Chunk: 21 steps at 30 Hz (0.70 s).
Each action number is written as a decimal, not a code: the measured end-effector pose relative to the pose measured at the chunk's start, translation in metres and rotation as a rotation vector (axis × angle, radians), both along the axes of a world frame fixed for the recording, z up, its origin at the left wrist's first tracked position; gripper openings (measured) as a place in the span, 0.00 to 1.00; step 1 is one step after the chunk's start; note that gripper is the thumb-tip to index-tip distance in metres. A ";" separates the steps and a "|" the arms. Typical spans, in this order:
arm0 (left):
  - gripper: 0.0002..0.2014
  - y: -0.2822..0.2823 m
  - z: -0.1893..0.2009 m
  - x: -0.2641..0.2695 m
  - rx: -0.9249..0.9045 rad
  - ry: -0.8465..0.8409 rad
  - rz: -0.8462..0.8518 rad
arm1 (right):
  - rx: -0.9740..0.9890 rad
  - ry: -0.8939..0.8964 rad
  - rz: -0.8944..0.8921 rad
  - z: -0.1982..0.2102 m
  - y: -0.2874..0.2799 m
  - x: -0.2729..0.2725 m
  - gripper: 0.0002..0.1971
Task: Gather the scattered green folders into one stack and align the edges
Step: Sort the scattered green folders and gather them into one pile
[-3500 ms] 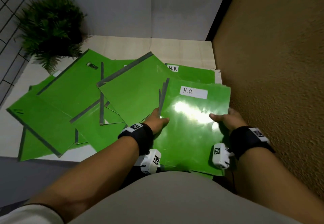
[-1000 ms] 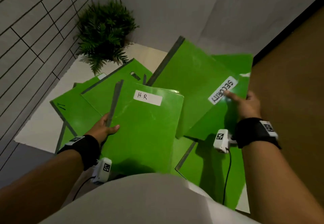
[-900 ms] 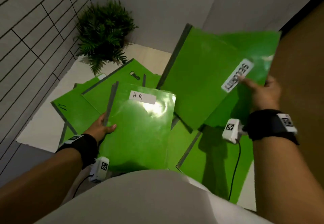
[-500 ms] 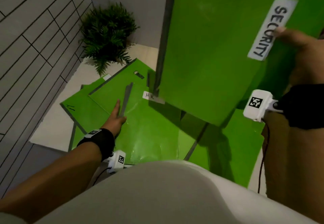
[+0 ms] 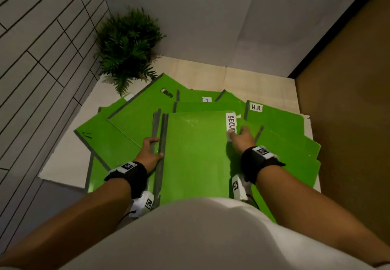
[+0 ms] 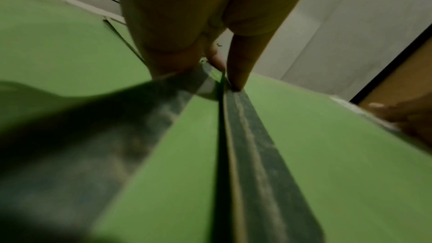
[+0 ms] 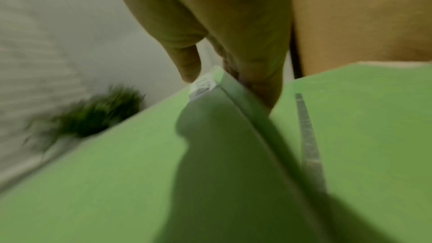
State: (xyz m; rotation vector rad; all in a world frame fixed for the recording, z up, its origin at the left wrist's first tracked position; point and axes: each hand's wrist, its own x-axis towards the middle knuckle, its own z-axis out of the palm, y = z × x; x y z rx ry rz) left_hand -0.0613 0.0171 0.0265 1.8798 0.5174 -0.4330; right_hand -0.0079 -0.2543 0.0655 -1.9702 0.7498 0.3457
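Observation:
Several green folders lie overlapping on a white table (image 5: 67, 155). On top in the middle lies the folder labelled SECURITY (image 5: 196, 155), its grey spine on the left. My right hand (image 5: 240, 137) grips its right edge, thumb by the white label and fingers under the edge (image 7: 257, 88). My left hand (image 5: 150, 149) rests at the left side. Its thumb (image 6: 238, 73) touches the top folder's spine (image 6: 252, 145), and its fingers lie on the grey spine (image 5: 155, 126) of the folder underneath. The wrist views are blurred.
A potted fern (image 5: 128, 48) stands at the table's far left corner by a tiled wall (image 5: 42, 58). A brown wall (image 5: 348, 111) runs close along the right. An H.R folder (image 5: 274, 119) and others (image 5: 105, 136) fan out around the stack. My body hides the near edge.
My right hand has brought the SECURITY folder down from up in the air and laid it flat over the H.R folder. My left hand stayed at the spine edge.

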 end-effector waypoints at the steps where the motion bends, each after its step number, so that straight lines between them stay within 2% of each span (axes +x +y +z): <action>1: 0.30 -0.002 0.002 0.002 -0.016 -0.006 -0.008 | 0.021 0.061 0.057 -0.008 0.007 -0.006 0.25; 4: 0.41 -0.011 0.005 0.009 -0.001 0.005 -0.043 | 0.014 0.154 0.169 -0.030 0.016 -0.017 0.20; 5: 0.41 -0.015 0.007 0.010 0.021 0.011 -0.038 | 0.024 0.163 0.192 -0.032 0.013 -0.017 0.19; 7: 0.34 -0.021 0.006 0.013 0.084 0.029 -0.007 | 0.106 0.153 0.214 -0.024 0.001 -0.017 0.18; 8: 0.29 -0.023 0.005 0.013 0.120 0.040 0.010 | 0.123 0.149 0.200 -0.023 -0.012 -0.017 0.20; 10: 0.24 -0.027 0.004 0.013 0.164 0.069 0.041 | 0.038 0.124 0.079 -0.018 -0.049 -0.020 0.30; 12: 0.24 -0.028 -0.001 0.013 0.167 0.100 0.062 | -0.169 0.172 -0.091 -0.019 -0.097 -0.035 0.37; 14: 0.24 -0.029 -0.004 0.012 0.178 0.119 0.070 | -0.382 0.349 -0.247 -0.022 -0.143 -0.065 0.43; 16: 0.23 -0.031 -0.008 0.011 0.208 0.134 0.065 | -0.451 0.546 -0.345 -0.029 -0.179 -0.096 0.51; 17: 0.22 -0.032 -0.011 0.010 0.230 0.140 0.064 | -0.460 0.584 -0.382 -0.028 -0.187 -0.108 0.55; 19: 0.21 -0.039 -0.015 0.007 0.256 0.143 0.053 | -0.459 0.605 -0.359 -0.031 -0.198 -0.120 0.59; 21: 0.24 -0.048 -0.020 0.004 0.222 0.130 0.052 | -0.411 0.534 -0.282 -0.036 -0.202 -0.117 0.59</action>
